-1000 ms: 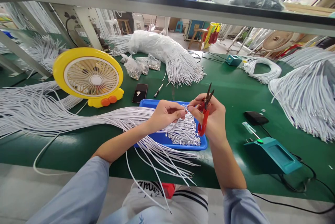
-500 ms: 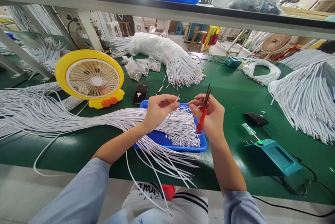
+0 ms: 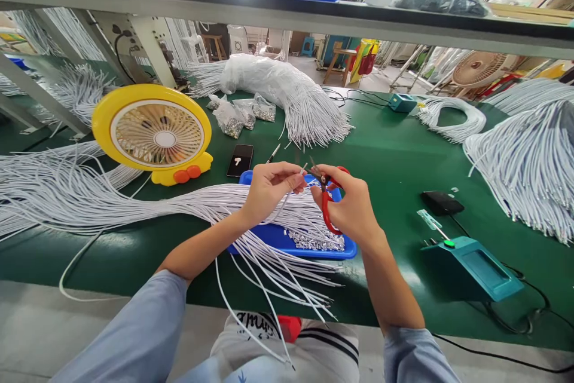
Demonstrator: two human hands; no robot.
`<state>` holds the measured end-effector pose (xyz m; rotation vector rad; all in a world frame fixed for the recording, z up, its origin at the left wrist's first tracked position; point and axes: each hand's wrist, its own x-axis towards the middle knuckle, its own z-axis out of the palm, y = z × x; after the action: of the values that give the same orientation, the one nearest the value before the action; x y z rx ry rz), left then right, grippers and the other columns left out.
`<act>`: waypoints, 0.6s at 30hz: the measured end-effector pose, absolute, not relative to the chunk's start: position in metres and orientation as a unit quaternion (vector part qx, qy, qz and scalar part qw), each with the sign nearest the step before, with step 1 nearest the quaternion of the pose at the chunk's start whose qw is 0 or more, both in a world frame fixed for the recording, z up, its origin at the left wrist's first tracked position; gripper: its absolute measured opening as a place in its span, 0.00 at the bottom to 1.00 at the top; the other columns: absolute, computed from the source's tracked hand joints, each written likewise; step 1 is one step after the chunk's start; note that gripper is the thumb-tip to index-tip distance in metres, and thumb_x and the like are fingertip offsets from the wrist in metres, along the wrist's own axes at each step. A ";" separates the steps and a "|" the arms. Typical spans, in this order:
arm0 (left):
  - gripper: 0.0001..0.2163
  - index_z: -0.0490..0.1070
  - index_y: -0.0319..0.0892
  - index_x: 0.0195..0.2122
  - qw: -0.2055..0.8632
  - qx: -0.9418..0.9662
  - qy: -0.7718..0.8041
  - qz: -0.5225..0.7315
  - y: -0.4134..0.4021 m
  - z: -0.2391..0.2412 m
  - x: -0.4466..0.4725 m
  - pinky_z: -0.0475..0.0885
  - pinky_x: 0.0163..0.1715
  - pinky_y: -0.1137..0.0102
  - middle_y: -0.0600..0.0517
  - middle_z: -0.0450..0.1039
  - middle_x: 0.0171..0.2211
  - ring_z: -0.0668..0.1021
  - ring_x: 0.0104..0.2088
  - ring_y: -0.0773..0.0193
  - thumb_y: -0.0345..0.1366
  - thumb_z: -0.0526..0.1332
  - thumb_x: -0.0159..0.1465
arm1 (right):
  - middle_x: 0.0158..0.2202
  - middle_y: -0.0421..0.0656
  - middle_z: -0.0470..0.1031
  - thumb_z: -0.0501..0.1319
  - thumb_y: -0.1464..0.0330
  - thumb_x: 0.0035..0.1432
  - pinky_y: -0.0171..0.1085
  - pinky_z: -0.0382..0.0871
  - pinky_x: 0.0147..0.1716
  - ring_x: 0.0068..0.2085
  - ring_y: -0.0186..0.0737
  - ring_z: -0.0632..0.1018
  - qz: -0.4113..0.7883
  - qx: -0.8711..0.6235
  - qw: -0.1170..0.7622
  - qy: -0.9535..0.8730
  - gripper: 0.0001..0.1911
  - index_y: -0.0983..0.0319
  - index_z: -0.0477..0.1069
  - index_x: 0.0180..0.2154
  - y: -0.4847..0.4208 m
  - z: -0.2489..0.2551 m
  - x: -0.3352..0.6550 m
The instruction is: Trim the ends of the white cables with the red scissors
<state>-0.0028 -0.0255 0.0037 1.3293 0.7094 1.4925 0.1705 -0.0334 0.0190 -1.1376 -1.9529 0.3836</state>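
Observation:
My left hand (image 3: 272, 187) pinches a thin white cable (image 3: 287, 196) near its end, above the blue tray (image 3: 351, 250). Red-handled scissors (image 3: 326, 204) are in my right hand (image 3: 352, 207), with their dark blades pointing left, close to the cable end. Whether the blades touch the cable I cannot tell. Below both hands, a thick bundle of white cables (image 3: 210, 201) runs from the left into the tray. Small silvery metal pieces (image 3: 316, 241) lie in the tray beside the cable ends.
A yellow fan (image 3: 165, 139) and a phone (image 3: 241, 161) stand left of the tray. Bagged cables (image 3: 287, 90) and small bags of parts (image 3: 235, 120) lie behind. To the right are a teal device (image 3: 475, 266) with a cord and another cable bundle (image 3: 524, 162). A shelf (image 3: 287, 12) crosses above.
My right hand has turned the scissors from upright to pointing left, spread their handles and brought the blades to the cable end. My left hand has hardly moved.

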 end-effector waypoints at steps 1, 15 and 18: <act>0.11 0.78 0.37 0.29 0.486 0.549 0.291 0.615 -0.026 0.004 -0.003 0.74 0.24 0.74 0.51 0.75 0.22 0.75 0.22 0.69 0.41 0.70 0.55 | 0.40 0.44 0.79 0.63 0.66 0.55 0.42 0.72 0.40 0.39 0.42 0.78 0.152 -0.454 0.396 -0.783 0.16 0.59 0.73 0.47 -0.034 0.019 0.171; 0.05 0.80 0.38 0.31 0.418 0.625 0.283 0.595 -0.030 0.009 -0.002 0.72 0.27 0.76 0.51 0.76 0.25 0.75 0.26 0.69 0.34 0.66 0.58 | 0.39 0.42 0.79 0.64 0.63 0.56 0.40 0.70 0.37 0.36 0.40 0.77 0.178 -0.431 0.363 -0.807 0.14 0.57 0.73 0.46 -0.034 0.021 0.170; 0.06 0.80 0.39 0.32 0.384 0.647 0.290 0.592 -0.029 0.007 -0.003 0.70 0.26 0.76 0.50 0.76 0.25 0.74 0.26 0.69 0.34 0.65 0.59 | 0.38 0.41 0.79 0.64 0.63 0.56 0.39 0.69 0.36 0.35 0.39 0.76 0.181 -0.432 0.351 -0.811 0.14 0.57 0.73 0.45 -0.034 0.022 0.170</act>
<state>-0.0031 -0.0295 0.0069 1.6488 0.7397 1.5091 0.1704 -0.0341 0.0219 -1.1195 -2.0994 0.4688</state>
